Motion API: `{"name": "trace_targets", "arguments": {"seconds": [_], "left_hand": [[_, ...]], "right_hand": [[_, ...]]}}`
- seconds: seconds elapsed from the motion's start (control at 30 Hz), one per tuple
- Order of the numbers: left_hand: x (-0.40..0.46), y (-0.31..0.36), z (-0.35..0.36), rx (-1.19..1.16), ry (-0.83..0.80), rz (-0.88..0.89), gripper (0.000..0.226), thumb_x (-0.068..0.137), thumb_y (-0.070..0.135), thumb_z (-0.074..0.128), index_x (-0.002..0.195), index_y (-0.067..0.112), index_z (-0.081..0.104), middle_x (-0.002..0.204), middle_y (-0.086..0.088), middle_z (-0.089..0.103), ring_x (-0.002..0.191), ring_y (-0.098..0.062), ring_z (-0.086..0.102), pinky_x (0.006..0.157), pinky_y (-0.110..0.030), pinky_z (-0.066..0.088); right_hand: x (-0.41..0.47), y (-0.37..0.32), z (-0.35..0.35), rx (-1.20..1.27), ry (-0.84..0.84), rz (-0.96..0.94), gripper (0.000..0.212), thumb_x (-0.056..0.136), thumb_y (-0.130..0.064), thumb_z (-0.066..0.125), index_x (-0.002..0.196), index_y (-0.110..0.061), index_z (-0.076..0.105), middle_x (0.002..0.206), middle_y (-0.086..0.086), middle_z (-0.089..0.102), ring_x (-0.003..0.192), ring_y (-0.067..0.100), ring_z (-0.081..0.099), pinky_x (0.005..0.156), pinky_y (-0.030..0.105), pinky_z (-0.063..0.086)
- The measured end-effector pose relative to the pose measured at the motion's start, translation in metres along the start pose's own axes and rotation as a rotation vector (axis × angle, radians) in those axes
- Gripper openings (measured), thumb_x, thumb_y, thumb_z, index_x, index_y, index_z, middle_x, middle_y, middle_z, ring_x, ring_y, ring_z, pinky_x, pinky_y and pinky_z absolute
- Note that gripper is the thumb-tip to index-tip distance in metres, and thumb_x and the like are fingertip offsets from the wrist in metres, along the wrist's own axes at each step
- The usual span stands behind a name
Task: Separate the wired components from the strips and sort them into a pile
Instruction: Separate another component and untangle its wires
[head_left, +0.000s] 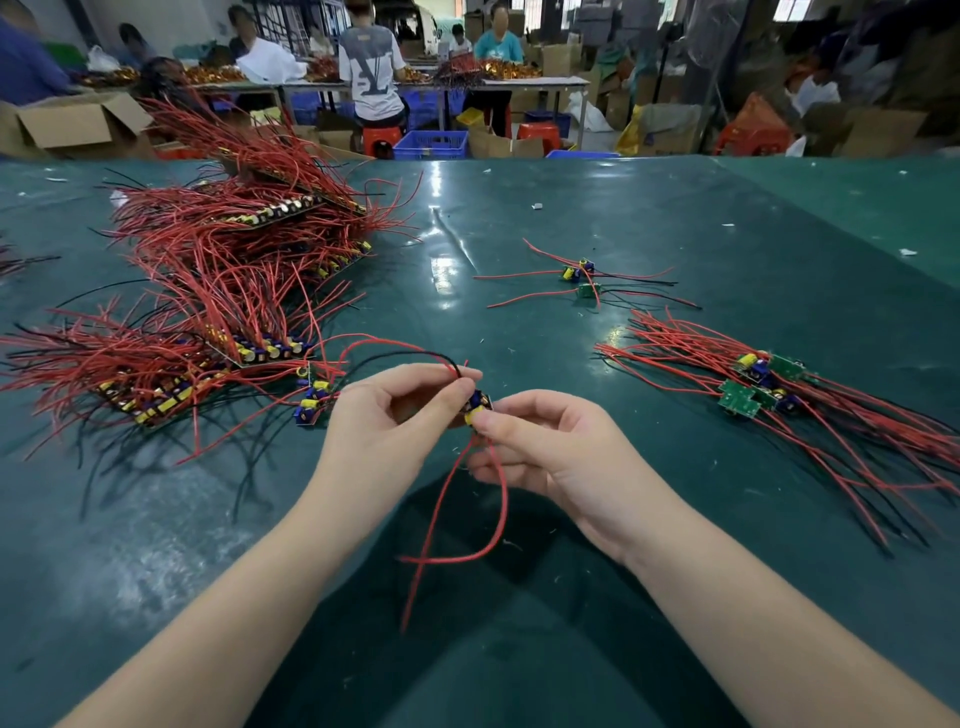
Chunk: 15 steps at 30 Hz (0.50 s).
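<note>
Just above the green table (519, 234), the left hand (387, 415) and the right hand (545, 447) both pinch one small wired component (477, 405) between fingertips, its red wires drooping toward the person. Left of the component lies a short strip (311, 400), and beyond that a big heap of strips (218, 270) bristling with red wires. Right of the component sits the sorted pile (763, 379), with two loose pieces (582, 278) farther back.

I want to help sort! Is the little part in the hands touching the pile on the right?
Apart. The head view shows bare green table between the held component and the sorted pile.
</note>
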<state>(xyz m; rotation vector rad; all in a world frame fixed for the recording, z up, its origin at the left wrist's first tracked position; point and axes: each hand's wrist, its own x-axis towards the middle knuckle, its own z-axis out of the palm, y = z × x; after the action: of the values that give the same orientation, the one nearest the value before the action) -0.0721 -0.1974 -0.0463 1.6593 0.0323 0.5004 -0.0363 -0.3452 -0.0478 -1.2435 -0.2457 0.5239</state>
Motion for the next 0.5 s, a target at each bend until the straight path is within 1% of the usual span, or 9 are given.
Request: {"name": "trace_targets", "arguments": {"seconds": [0.1, 0.17, 0.23, 0.3, 0.33, 0.43, 0.5], "left_hand": [[0.0003, 0.0004, -0.0003, 0.069, 0.006, 0.007, 0.013, 0.085, 0.002, 0.067, 0.09, 0.012, 0.074, 0.092, 0.003, 0.076, 0.082, -0.007, 0.069, 0.08, -0.023, 0.055], [-0.0003, 0.0021, 0.0001, 0.071, 0.017, 0.003, 0.014, 0.083, 0.0, 0.069, 0.085, 0.013, 0.073, 0.092, 0.007, 0.075, 0.081, -0.005, 0.069, 0.079, -0.019, 0.054], [-0.0021, 0.0015, 0.0, 0.148, 0.052, 0.06, 0.016, 0.081, -0.001, 0.071, 0.082, 0.014, 0.074, 0.088, 0.01, 0.075, 0.08, -0.003, 0.069, 0.075, -0.014, 0.052], [-0.0033, 0.001, -0.0003, 0.287, 0.07, 0.145, 0.015, 0.08, 0.002, 0.072, 0.084, 0.016, 0.075, 0.086, 0.008, 0.075, 0.081, -0.003, 0.07, 0.075, -0.016, 0.053], [-0.0033, 0.0004, -0.0005, 0.3, 0.072, 0.155, 0.015, 0.081, 0.003, 0.072, 0.084, 0.017, 0.075, 0.086, 0.008, 0.075, 0.082, -0.004, 0.07, 0.076, -0.018, 0.053], [-0.0019, 0.0012, 0.0016, 0.126, 0.03, 0.051, 0.017, 0.083, -0.001, 0.068, 0.083, 0.015, 0.074, 0.085, 0.002, 0.075, 0.083, -0.012, 0.071, 0.079, -0.025, 0.055], [-0.0015, 0.0024, 0.0028, -0.01, 0.026, -0.029, 0.017, 0.083, -0.003, 0.066, 0.079, 0.012, 0.072, 0.082, -0.002, 0.074, 0.077, -0.014, 0.069, 0.072, -0.026, 0.057]], "right_hand": [[0.0011, 0.0012, -0.0022, -0.017, 0.026, -0.035, 0.018, 0.079, -0.006, 0.074, 0.091, 0.001, 0.064, 0.079, 0.015, 0.07, 0.067, 0.025, 0.068, 0.065, 0.03, 0.057], [0.0014, 0.0029, -0.0019, -0.051, 0.044, -0.075, 0.013, 0.08, -0.003, 0.073, 0.088, -0.002, 0.064, 0.076, 0.011, 0.069, 0.065, 0.023, 0.068, 0.064, 0.03, 0.058], [0.0014, 0.0045, 0.0002, -0.129, 0.07, -0.119, 0.014, 0.079, -0.004, 0.075, 0.087, -0.004, 0.063, 0.073, 0.009, 0.069, 0.063, 0.021, 0.068, 0.062, 0.029, 0.057], [0.0015, 0.0057, 0.002, -0.189, 0.093, -0.152, 0.019, 0.078, -0.007, 0.077, 0.088, -0.003, 0.062, 0.072, 0.009, 0.068, 0.062, 0.022, 0.068, 0.059, 0.029, 0.057], [0.0018, 0.0061, 0.0022, -0.189, 0.096, -0.165, 0.018, 0.078, -0.006, 0.076, 0.088, -0.003, 0.061, 0.071, 0.009, 0.067, 0.06, 0.021, 0.067, 0.058, 0.028, 0.056], [0.0019, 0.0051, 0.0012, -0.134, 0.08, -0.174, 0.011, 0.083, -0.002, 0.071, 0.087, -0.004, 0.06, 0.068, 0.007, 0.066, 0.058, 0.019, 0.066, 0.058, 0.028, 0.056], [0.0014, 0.004, 0.0006, -0.082, 0.052, -0.146, 0.008, 0.085, -0.003, 0.069, 0.088, -0.005, 0.061, 0.069, 0.007, 0.066, 0.06, 0.022, 0.066, 0.062, 0.031, 0.058]]}}
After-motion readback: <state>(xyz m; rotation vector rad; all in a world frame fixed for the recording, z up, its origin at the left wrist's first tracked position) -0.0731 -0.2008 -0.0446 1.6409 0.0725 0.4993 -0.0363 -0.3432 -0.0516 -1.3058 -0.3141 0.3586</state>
